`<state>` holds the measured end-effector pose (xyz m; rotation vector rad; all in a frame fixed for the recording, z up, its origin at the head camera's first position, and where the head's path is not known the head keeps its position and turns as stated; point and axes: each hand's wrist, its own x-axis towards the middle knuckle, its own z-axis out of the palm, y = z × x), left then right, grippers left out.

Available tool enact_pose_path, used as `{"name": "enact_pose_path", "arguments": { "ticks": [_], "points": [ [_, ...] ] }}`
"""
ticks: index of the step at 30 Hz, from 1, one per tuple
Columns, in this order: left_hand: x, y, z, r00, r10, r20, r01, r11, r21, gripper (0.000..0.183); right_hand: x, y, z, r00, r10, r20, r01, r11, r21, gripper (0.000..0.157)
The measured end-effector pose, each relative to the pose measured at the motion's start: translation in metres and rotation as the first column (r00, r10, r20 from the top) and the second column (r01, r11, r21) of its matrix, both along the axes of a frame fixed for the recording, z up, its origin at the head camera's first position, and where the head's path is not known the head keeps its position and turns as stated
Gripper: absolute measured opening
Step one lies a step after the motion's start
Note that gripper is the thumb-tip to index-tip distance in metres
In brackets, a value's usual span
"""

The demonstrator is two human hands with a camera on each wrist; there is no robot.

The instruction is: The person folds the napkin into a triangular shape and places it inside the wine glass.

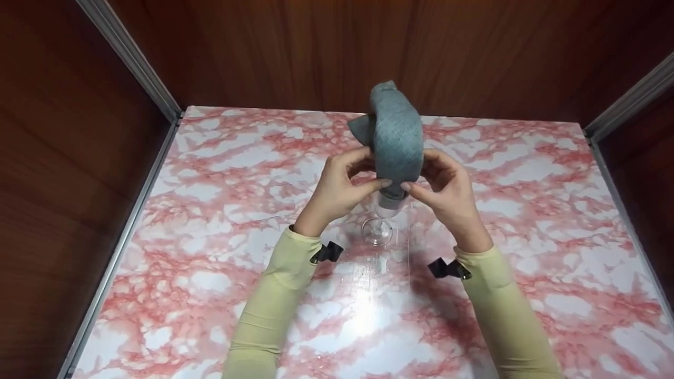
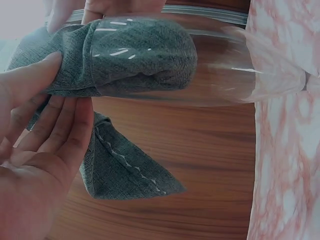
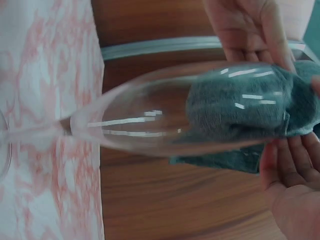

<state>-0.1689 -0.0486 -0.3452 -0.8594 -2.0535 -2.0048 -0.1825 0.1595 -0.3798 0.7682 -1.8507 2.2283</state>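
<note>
A grey-green cloth napkin (image 1: 399,131) rises in a folded loop from a tall, clear champagne flute (image 3: 140,110) that stands upright on its round foot. Its rounded lower end (image 2: 150,55) sits in the upper part of the bowl, seen through the glass in both wrist views. Below that end the bowl holds only air. My left hand (image 1: 339,184) pinches the cloth at the rim, thumb in front and fingers behind. Opposite it, my right hand (image 1: 447,192) does likewise, its thumb tip close to the left one. One pointed, stitched corner (image 2: 132,167) hangs outside the glass.
The table (image 1: 210,252) has a red-and-white marbled top. Dark wooden panels (image 1: 295,52) stand behind it and at both sides, with metal strips (image 1: 131,221) along the side edges. Black straps (image 1: 329,251) hang at the sleeve cuffs.
</note>
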Motion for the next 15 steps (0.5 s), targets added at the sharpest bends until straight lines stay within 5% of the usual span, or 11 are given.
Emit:
{"name": "enact_pose_path", "arguments": {
  "ticks": [8, 15],
  "points": [
    [-0.014, 0.006, -0.022, 1.000, 0.021, 0.004, -0.021, 1.000, -0.004, 0.030, -0.001, -0.004, -0.003, 0.998, -0.054, -0.029, 0.053, 0.998, -0.025, 0.033],
    [-0.017, 0.004, -0.025, 0.992, 0.078, -0.102, -0.091, 0.988, -0.126, 0.023, -0.002, -0.005, -0.010, 0.994, -0.106, -0.039, 0.107, 0.994, 0.024, 0.031]
  ]
}}
